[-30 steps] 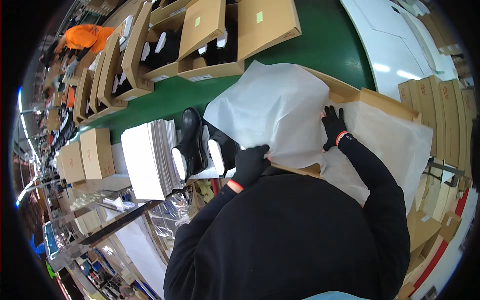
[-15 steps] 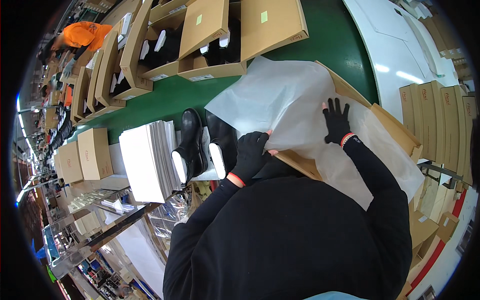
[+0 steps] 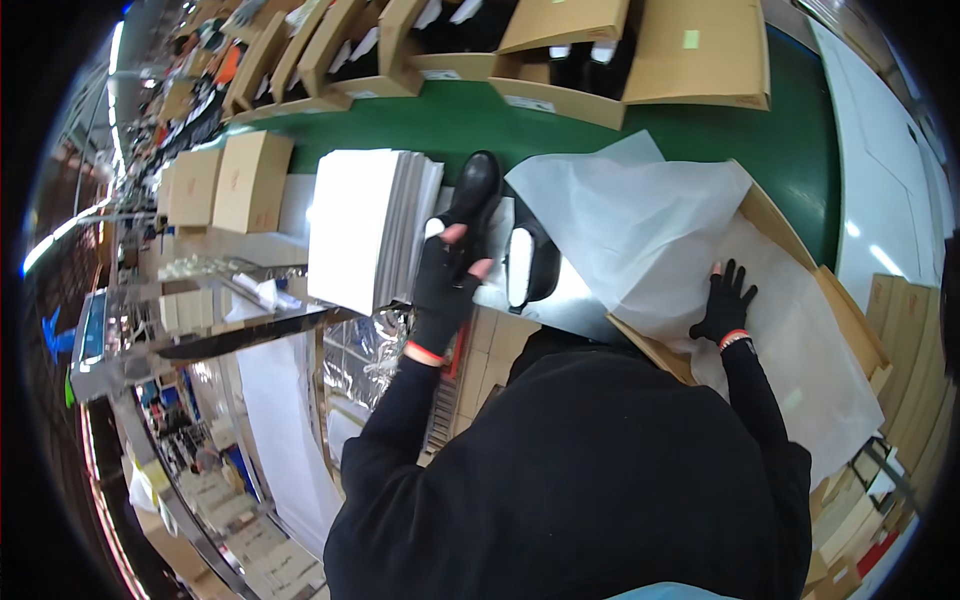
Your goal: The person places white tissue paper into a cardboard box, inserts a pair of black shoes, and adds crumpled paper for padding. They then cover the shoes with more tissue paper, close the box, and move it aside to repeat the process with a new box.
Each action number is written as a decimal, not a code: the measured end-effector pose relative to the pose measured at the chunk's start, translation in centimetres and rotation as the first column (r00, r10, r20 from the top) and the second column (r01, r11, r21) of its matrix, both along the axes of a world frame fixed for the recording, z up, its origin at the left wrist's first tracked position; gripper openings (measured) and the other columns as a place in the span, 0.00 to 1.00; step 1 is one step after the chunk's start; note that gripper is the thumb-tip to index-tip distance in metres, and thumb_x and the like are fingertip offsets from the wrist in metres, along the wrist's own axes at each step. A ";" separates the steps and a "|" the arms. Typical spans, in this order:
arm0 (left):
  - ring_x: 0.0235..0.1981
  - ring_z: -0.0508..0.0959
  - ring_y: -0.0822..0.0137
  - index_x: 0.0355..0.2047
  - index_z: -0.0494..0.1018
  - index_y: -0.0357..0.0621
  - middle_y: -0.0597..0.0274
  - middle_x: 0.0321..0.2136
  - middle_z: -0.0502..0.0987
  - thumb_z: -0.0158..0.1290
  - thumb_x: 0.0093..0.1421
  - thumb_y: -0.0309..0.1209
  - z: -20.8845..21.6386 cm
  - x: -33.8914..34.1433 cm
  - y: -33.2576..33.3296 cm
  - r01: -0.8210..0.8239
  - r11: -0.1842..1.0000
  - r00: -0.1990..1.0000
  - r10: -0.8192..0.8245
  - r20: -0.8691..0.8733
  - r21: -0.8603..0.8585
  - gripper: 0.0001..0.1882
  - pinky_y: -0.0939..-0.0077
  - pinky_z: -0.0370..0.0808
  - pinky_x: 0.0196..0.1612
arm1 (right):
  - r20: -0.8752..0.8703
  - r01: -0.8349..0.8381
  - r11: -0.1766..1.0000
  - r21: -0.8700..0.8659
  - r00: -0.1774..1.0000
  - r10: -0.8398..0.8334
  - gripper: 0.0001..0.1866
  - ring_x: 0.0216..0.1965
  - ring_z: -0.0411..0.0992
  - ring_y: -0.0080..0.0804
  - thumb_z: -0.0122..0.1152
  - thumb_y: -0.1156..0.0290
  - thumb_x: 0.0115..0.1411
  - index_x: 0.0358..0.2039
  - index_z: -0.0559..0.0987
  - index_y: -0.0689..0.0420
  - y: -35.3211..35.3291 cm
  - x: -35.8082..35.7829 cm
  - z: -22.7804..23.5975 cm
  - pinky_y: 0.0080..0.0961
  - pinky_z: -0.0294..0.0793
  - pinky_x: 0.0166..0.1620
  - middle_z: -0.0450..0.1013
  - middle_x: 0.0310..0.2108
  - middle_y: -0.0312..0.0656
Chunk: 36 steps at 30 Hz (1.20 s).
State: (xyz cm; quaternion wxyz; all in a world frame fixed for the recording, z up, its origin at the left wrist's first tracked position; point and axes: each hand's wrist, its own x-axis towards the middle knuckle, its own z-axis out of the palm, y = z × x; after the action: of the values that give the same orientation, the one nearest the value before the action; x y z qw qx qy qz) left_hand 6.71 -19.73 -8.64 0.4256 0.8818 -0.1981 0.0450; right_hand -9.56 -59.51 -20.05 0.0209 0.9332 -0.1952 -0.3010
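My left hand (image 3: 443, 288), in a black fingerless glove with an orange wristband, reaches forward onto the heel end of a black shoe (image 3: 477, 188), fingers apart. A second black shoe (image 3: 528, 262) with a white lining lies just to its right. My right hand (image 3: 726, 303), gloved the same way, rests flat with spread fingers on white tissue paper (image 3: 640, 225). The paper drapes over and lines an open cardboard box (image 3: 775, 225) in front of me on the right.
A stack of white sheets (image 3: 362, 225) stands left of the shoes, with closed cardboard boxes (image 3: 250, 180) further left. A green conveyor belt (image 3: 440, 115) carries open boxes (image 3: 590, 100) holding shoes along the far side. Flat cardboard (image 3: 920, 330) is stacked at the right.
My left hand left the tissue paper and moved left onto the black shoe. The lifted paper has settled down into the box. My right hand stayed pressed on it.
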 end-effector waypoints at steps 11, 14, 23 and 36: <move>0.30 0.75 0.74 0.33 0.76 0.31 0.60 0.25 0.78 0.64 0.50 0.41 -4.3 2.0 7.9 -0.334 0.914 0.852 0.397 -0.341 0.228 0.22 0.73 0.71 0.34 | -0.020 -0.032 0.997 0.064 0.999 0.034 0.69 0.67 0.42 0.57 0.79 0.53 0.24 0.66 0.47 0.49 -1.1 3.7 0.5 0.69 0.53 0.56 0.42 0.67 0.49; 0.29 0.71 0.75 0.32 0.78 0.34 0.66 0.26 0.77 0.59 0.56 0.33 4.1 3.6 6.7 -0.303 0.925 0.953 0.288 -0.095 -0.229 0.12 0.78 0.69 0.35 | 0.295 -0.032 0.968 0.248 0.954 -0.044 0.56 0.64 0.53 0.50 0.75 0.54 0.33 0.62 0.57 0.53 -1.9 2.1 3.5 0.60 0.56 0.58 0.54 0.63 0.49; 0.31 0.77 0.67 0.39 0.74 0.31 0.57 0.31 0.78 0.57 0.49 0.32 18.5 -0.8 -4.3 0.240 0.950 0.879 -0.299 -0.371 -0.198 0.19 0.74 0.72 0.38 | 0.407 -0.448 -0.047 0.893 0.845 -0.347 0.53 0.65 0.53 0.37 0.75 0.62 0.43 0.65 0.53 0.61 7.6 3.7 21.1 0.32 0.51 0.65 0.58 0.63 0.48; 0.33 0.77 0.47 0.59 0.60 0.44 0.51 0.42 0.73 0.55 0.55 0.33 -4.9 -3.6 -17.6 0.700 0.688 0.708 -0.703 -0.064 0.191 0.31 0.60 0.73 0.33 | -0.721 -0.278 -0.719 0.637 0.116 -0.683 0.26 0.44 0.73 0.34 0.62 0.55 0.57 0.49 0.74 0.62 0.2 -3.9 5.7 0.29 0.71 0.52 0.74 0.45 0.44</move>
State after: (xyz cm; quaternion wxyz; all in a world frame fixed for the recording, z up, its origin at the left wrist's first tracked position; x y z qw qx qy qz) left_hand 3.07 -37.30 -13.52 0.3179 0.7771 -0.5262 -0.1349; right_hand -13.50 -59.33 -14.34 -0.9120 0.1664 -0.3607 0.1022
